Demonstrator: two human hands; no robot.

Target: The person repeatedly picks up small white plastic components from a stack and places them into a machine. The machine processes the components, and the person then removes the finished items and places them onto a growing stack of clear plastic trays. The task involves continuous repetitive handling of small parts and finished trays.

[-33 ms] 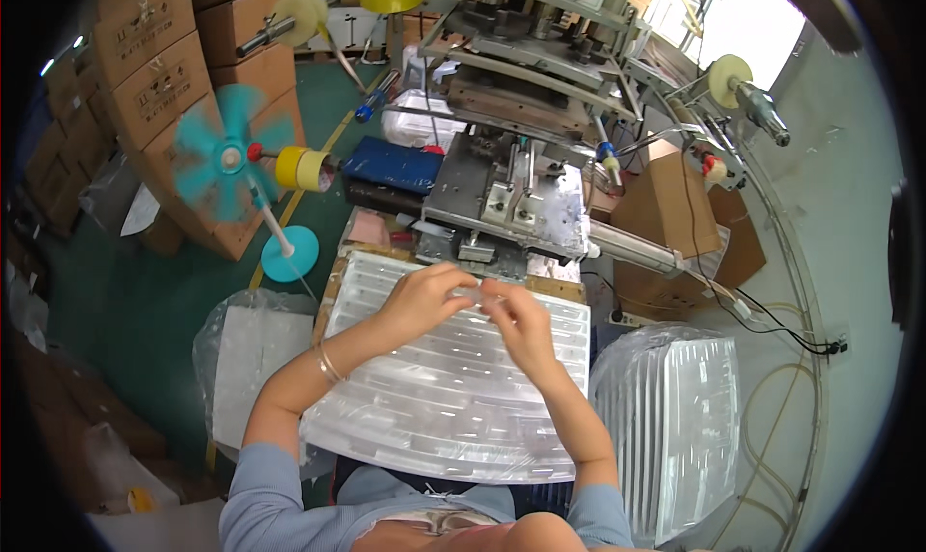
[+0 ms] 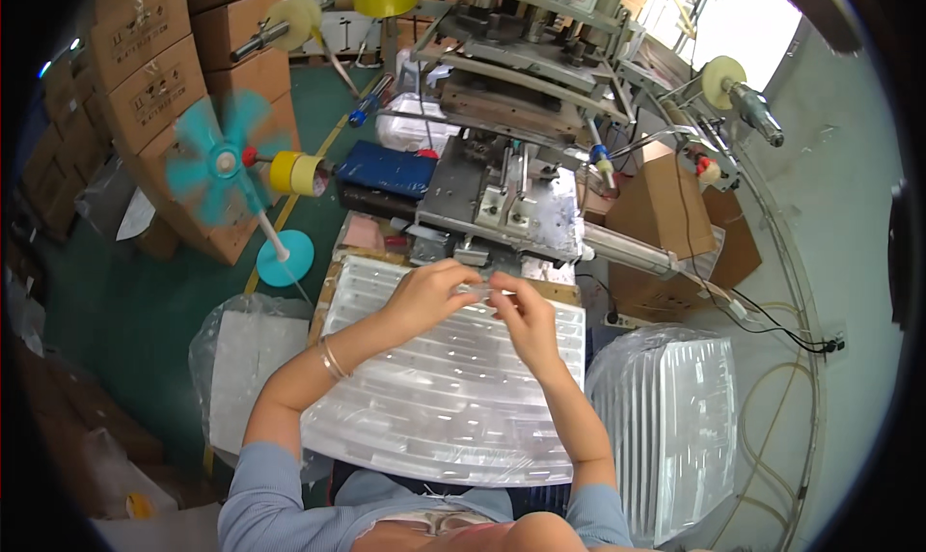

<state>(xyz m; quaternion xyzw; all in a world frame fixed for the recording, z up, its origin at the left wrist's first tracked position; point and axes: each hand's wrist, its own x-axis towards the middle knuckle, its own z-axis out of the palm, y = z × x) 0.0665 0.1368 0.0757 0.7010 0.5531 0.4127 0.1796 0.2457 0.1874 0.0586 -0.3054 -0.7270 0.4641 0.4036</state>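
The window [image 2: 752,31] glares upper right, while fisheye edges darken and bend.

Past the left edge of the wooden table [image 2: 559,291], the floor [image 2: 116,320] is green, with a thin yellow line [image 2: 335,135] on it. Big brown boxes [image 2: 154,89] stand in tall piles beyond the far left corner. Past the right edge there is a pale wall [image 2: 863,166] – black wires [image 2: 786,332] run to a socket [image 2: 837,343] on it. A window [image 2: 757,31] beyond the far right corner glows bright white – it is daylight
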